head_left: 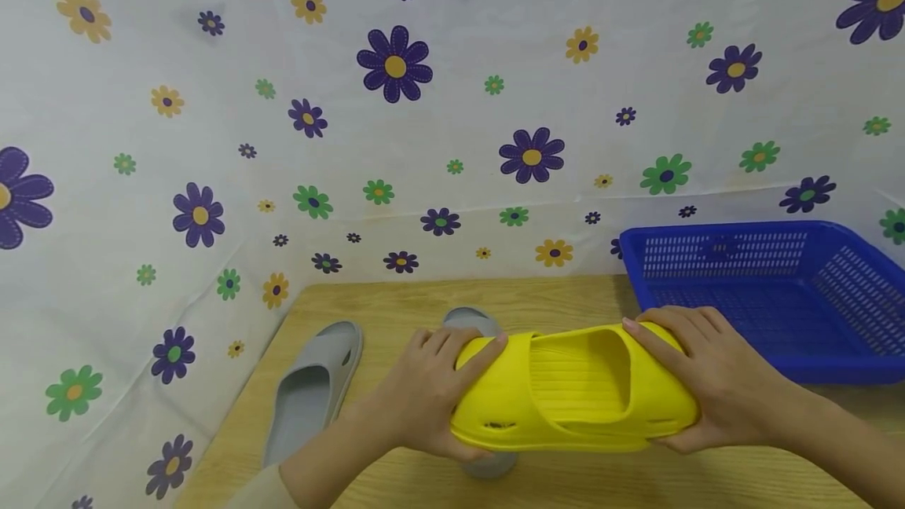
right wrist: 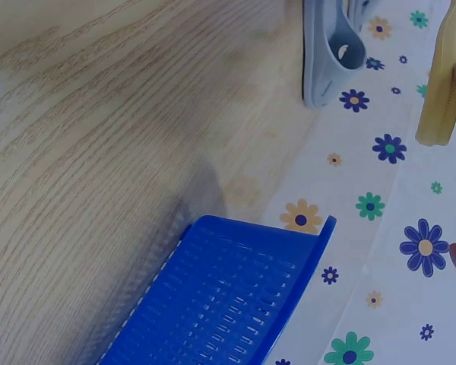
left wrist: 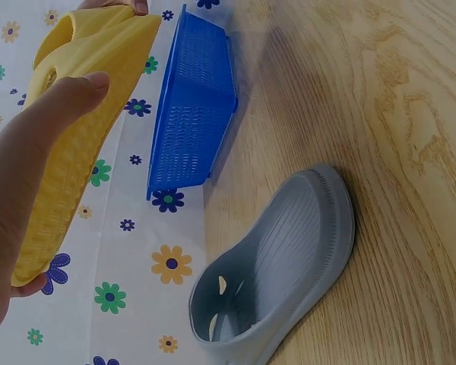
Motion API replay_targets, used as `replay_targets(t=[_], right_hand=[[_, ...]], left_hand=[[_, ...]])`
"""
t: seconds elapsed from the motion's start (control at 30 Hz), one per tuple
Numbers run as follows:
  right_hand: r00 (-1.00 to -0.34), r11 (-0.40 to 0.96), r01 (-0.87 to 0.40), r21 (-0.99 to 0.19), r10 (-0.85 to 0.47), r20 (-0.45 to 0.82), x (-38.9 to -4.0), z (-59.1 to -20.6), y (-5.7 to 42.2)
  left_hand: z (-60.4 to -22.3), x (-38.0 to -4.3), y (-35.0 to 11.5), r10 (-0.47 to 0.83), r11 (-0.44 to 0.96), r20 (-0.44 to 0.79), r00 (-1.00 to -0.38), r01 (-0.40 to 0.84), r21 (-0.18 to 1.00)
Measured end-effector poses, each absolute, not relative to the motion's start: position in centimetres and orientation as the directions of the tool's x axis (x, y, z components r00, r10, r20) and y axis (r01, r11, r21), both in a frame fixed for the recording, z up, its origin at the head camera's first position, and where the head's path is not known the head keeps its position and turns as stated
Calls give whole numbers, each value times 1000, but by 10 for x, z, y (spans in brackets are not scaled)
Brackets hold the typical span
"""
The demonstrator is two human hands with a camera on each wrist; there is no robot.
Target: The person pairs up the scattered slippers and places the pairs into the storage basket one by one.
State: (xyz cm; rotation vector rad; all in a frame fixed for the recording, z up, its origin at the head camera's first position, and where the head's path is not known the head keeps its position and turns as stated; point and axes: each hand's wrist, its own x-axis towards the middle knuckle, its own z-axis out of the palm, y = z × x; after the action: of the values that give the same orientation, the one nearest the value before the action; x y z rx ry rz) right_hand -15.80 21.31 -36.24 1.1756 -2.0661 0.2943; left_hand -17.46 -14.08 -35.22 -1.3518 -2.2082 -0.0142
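A pair of yellow slippers (head_left: 505, 387) is held above the table, fitted together with their toe ends pointing opposite ways. My left hand (head_left: 427, 395) grips the left end, its thumb over the upper and its fingers behind and below. At the right end my right hand (head_left: 731, 383) grips likewise, thumb on top. In the left wrist view the ribbed yellow sole is turned toward the camera. A grey slipper (head_left: 311, 383) lies on the table left of my left hand. Another grey slipper (head_left: 472, 320) lies beneath the yellow pair, mostly hidden by it.
A blue plastic basket (head_left: 827, 369) with slotted walls stands at the table's back right, beside my right hand. The wooden table (head_left: 396, 305) meets a white flower-printed sheet (head_left: 459, 124) at the back and left.
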Motion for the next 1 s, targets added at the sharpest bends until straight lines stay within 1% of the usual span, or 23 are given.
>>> replay_targets(t=[0.1, 0.23, 0.43, 0.57, 0.77, 1.0], right_hand=[[-314, 551, -821, 151, -656, 687, -158, -362, 211], [-305, 552, -817, 165, -657, 689, -159, -360, 208], [-361, 586, -797, 149, -659, 660, -158, -358, 205], [-368, 593, -790, 157, -663, 652, -160, -358, 205], [-354, 578, -800, 161, -670, 653, -163, -359, 207], [-316, 563, -810, 165, -655, 686, -167, -363, 207]], left_hand=[[-353, -175, -139, 820, 490, 467, -330, 827, -276], [-355, -178, -138, 813, 482, 502, -294, 823, -300], [-356, -181, -134, 804, 484, 539, -252, 803, -347], [-357, -183, -129, 801, 488, 549, -239, 792, -367], [-361, -185, -124, 795, 492, 560, -232, 786, -374], [-358, -184, -118, 796, 495, 563, -224, 776, -391]])
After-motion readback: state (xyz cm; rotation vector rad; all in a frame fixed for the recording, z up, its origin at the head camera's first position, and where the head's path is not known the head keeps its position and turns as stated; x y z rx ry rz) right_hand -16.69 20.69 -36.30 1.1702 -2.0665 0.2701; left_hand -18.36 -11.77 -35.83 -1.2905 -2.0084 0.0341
